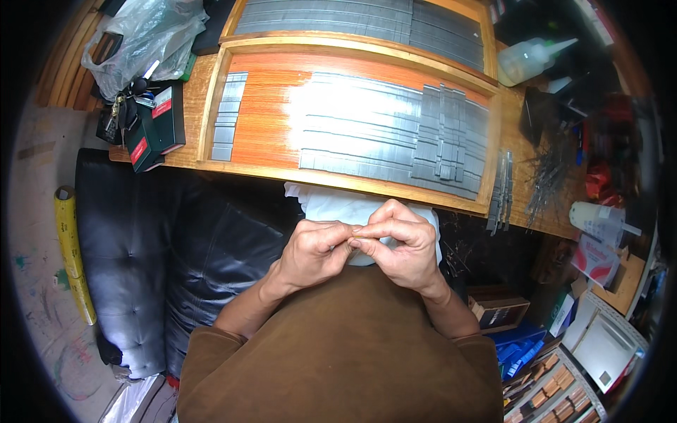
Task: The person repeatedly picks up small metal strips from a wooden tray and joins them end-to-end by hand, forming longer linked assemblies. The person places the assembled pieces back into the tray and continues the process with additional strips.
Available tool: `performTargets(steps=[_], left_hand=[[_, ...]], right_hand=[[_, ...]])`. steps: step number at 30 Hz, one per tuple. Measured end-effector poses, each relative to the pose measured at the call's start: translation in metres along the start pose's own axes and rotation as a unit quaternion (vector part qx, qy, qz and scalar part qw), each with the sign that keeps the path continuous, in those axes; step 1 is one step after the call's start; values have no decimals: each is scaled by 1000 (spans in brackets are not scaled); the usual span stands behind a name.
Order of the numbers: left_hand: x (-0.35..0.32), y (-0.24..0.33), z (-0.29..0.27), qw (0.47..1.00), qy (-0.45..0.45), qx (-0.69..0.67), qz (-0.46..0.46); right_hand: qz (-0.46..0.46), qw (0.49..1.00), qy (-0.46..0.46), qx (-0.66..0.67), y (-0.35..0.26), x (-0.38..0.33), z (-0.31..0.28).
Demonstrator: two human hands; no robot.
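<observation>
My left hand point(315, 250) and my right hand point(407, 252) meet in front of my chest, fingertips pinched together. Whatever lies between the fingers is hidden or too small to make out. Just beyond them, a white cloth point(321, 203) hangs below the table edge. On the table is a shallow wooden tray point(338, 180) with an orange bottom. Rows of flat dark grey strips point(360, 144) cover its middle and right, some stacked on top at the right. A short column of similar grey pieces point(229, 116) lines its left end.
Behind stands a second tray of grey strips point(324, 20). Loose strips point(501, 190) and thin dark pieces point(546, 176) lie at right, near a squeeze bottle point(529, 60). Dark boxes point(166, 123) and a plastic bag point(159, 39) sit left. A black padded seat point(127, 247) is beside me.
</observation>
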State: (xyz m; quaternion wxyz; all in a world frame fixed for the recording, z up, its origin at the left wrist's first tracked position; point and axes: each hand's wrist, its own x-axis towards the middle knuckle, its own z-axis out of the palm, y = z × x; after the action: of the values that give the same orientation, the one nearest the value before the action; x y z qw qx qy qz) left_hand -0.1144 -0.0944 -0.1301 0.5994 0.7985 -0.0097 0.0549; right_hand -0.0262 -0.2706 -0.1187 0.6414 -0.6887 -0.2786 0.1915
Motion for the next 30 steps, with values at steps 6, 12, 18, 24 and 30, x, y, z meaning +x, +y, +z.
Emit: performTargets(steps=[6,12,18,24,30], left_hand=[[0,0,-1,1000,4,8,10],[-2,-3,-1,1000,4,8,13],[-2,-1,-1,1000,7,-5,7],[-3,-3,0,1000,10,-11,10],[-4,-4,-1,1000,3,-17,12]], right_hand=[[-3,1000,-3,9,3,-1,0],[-8,1000,-4,4,4,-1,1],[-16,1000,10,14,4,-1,3],[-18,1000,0,16,2,0,1],[-16,1000,-1,14,2,-1,1]])
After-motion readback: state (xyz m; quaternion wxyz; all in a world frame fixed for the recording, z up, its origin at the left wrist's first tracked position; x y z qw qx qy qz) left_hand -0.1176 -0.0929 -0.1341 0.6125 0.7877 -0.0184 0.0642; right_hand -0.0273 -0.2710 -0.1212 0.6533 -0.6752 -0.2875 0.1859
